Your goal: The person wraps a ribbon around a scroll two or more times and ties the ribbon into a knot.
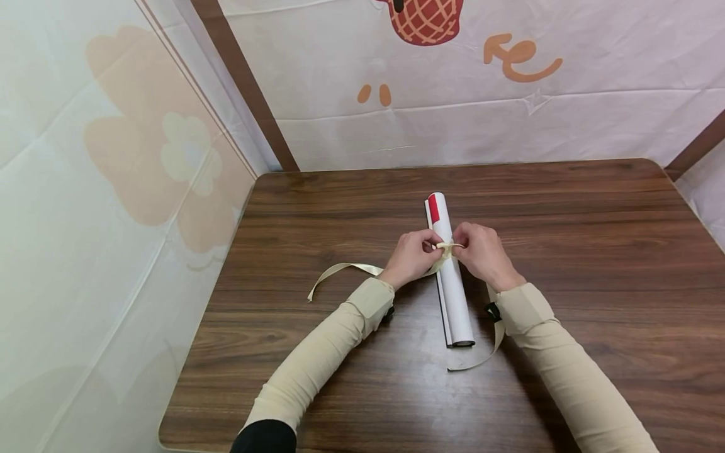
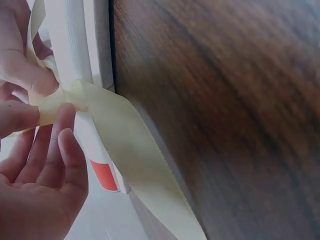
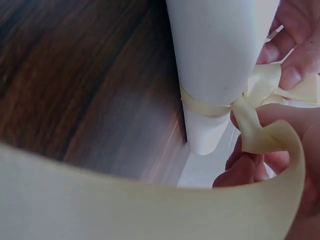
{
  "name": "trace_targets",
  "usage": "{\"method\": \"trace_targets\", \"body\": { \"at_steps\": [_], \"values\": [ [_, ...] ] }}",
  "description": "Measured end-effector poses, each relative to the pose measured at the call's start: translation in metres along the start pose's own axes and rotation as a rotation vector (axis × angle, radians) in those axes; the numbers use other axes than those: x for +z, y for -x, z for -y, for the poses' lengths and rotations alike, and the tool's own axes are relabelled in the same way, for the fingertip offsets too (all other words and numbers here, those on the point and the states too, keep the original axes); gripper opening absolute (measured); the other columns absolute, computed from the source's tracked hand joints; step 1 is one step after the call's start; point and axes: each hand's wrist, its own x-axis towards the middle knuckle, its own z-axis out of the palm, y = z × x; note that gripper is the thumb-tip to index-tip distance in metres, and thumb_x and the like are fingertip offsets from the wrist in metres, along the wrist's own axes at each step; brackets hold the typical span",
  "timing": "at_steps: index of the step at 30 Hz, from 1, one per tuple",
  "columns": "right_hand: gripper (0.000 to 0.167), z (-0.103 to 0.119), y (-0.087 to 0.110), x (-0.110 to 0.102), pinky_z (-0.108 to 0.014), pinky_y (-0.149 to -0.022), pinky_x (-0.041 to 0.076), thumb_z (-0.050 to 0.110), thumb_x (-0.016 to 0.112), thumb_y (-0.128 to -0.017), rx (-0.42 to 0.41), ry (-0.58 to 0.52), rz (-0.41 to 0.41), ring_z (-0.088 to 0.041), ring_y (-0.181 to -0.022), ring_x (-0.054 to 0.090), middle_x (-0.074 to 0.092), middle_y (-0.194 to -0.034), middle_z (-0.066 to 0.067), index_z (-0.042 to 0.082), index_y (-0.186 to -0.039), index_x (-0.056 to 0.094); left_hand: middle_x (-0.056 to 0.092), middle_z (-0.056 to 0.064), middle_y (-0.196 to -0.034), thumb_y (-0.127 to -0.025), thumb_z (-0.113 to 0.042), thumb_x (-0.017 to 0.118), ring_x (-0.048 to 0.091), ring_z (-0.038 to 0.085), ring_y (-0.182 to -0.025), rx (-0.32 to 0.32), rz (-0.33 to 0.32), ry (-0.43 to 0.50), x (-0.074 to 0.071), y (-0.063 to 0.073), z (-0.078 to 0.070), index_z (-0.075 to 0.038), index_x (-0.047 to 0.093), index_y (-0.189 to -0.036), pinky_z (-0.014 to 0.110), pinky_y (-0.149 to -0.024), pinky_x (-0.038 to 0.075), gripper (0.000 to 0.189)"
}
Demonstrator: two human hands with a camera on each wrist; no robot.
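Note:
A white paper roll with a red patch near its far end lies lengthwise on the table. Around its middle runs a cream ribbon, gathered in a knot with loops in the right wrist view. My left hand pinches the ribbon on the left of the knot, thumb against fingers. Across from it, my right hand pinches the ribbon on the knot's right side. One ribbon tail stretches out to the left. The other hangs below the right wrist and curls toward the roll's near end. Fingers partly hide the knot.
The wood-grain table has rounded corners. A white printed cloth hangs behind its far edge, and another panel with a flower print stands along the left. Beige sleeves cover both forearms.

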Motion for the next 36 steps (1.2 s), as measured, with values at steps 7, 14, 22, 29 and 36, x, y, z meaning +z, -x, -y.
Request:
{"method": "trace_targets", "body": {
  "at_steps": [7,14,22,29,36],
  "values": [
    [0.014,0.0003,-0.0019,0.0020,-0.033,-0.062,0.042,0.004,0.059,-0.083,-0.010,0.032,0.047,-0.024,-0.069,0.055,0.064,-0.075,-0.010,0.002,-0.090,0.070,0.073,0.004,-0.092,-0.087,-0.011,0.067,0.068,0.011,-0.081,0.015,-0.015,0.017,0.0012,0.0022,0.0007,-0.009,0.070,-0.096,0.015,-0.069,0.050,0.010],
    [0.014,0.0014,-0.0032,0.0019,-0.034,-0.062,0.044,0.006,0.058,-0.085,0.010,0.044,0.064,-0.025,-0.068,0.058,0.067,-0.077,-0.011,0.003,-0.092,0.070,0.073,0.005,-0.094,-0.086,-0.010,0.067,0.069,0.011,-0.081,0.035,-0.023,0.037,0.0017,0.0034,0.0019,-0.008,0.071,-0.097,0.014,-0.071,0.050,0.012],
    [0.008,0.0022,-0.0039,0.0034,-0.035,-0.063,0.043,0.003,0.062,-0.082,-0.007,0.029,-0.005,-0.025,-0.070,0.056,0.063,-0.076,-0.011,0.003,-0.087,0.069,0.069,0.007,-0.109,-0.085,-0.007,0.067,0.070,0.017,-0.084,0.092,-0.022,0.074,0.0039,0.0033,0.0048,-0.004,0.071,-0.096,0.012,-0.072,0.050,0.012],
    [0.008,0.0018,-0.0013,0.0066,-0.039,-0.066,0.041,0.001,0.062,-0.083,-0.051,0.030,0.000,-0.026,-0.075,0.052,0.056,-0.081,-0.011,0.004,-0.090,0.064,0.068,0.008,-0.100,-0.084,-0.006,0.068,0.069,0.017,-0.083,0.110,-0.029,0.082,0.0049,0.0034,0.0070,-0.004,0.070,-0.096,0.011,-0.071,0.049,0.013],
    [0.013,0.0010,-0.0020,0.0071,-0.036,-0.063,0.041,0.005,0.056,-0.087,-0.064,0.047,0.052,-0.025,-0.069,0.054,0.063,-0.079,-0.011,0.007,-0.096,0.065,0.067,0.009,-0.097,-0.084,-0.006,0.068,0.069,0.018,-0.083,0.117,-0.029,0.087,0.0033,0.0042,0.0073,-0.003,0.071,-0.097,0.012,-0.072,0.049,0.013]
  ]
}}
